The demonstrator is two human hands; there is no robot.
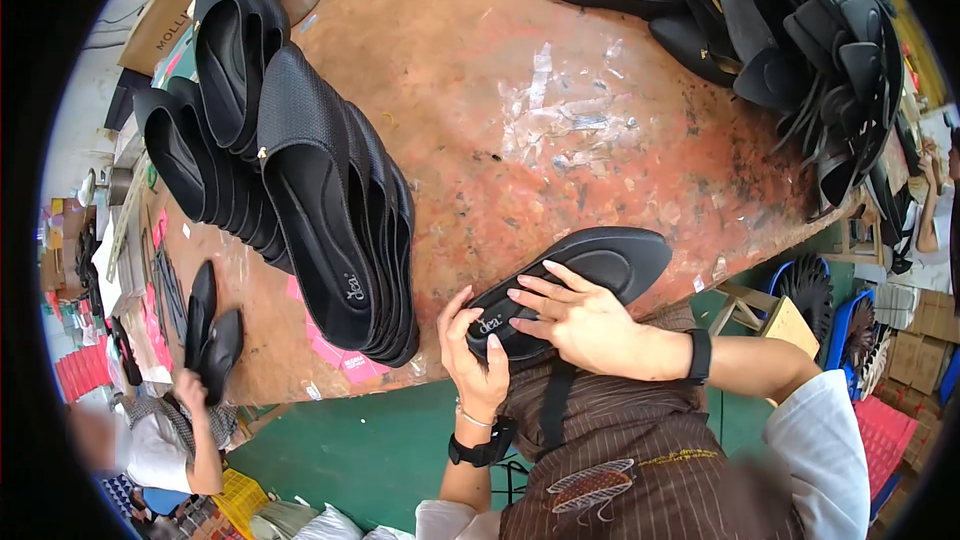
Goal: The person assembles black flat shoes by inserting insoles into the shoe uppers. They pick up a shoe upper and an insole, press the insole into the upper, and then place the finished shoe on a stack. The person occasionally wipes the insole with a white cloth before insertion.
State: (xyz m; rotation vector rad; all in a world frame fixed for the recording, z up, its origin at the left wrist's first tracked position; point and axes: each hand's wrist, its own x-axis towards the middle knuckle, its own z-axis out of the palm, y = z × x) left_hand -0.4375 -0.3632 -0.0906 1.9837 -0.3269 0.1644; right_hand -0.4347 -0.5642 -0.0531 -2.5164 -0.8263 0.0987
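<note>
Along the near edge of the table (450, 140), a pointed black shoe part (600, 270) is lying aslant, its tip pointing to the right and its lettered heel end sitting between the two hands. Whether it is forming a whole shoe or only an insole, I cannot tell. The right hand (590, 330) is reaching across it from the right, fingers slightly fanned and their tips resting on its upper face. The left hand (470, 360) is curling around the heel end, fingers bent over the rim and thumb standing apart from them; how firmly they are gripping I cannot tell. Black bands are circling both wrists, and a brown striped apron (620, 460) is hanging just below the hands.

Left of the hands, a long row of nested black shoes (320, 210) is leaning across the tabletop, with more black shoes (215, 70) standing behind it. Pink paper (345, 358) is showing beside the row's near end. Toward the far right corner, a heap of black shoes and loose pieces (810, 50) is piling up, while pale scraps (575, 115) are sticking to the surface nearby. At lower left, a co-worker's hand (190, 388) is touching a pair of dark shoes (220, 350).
</note>
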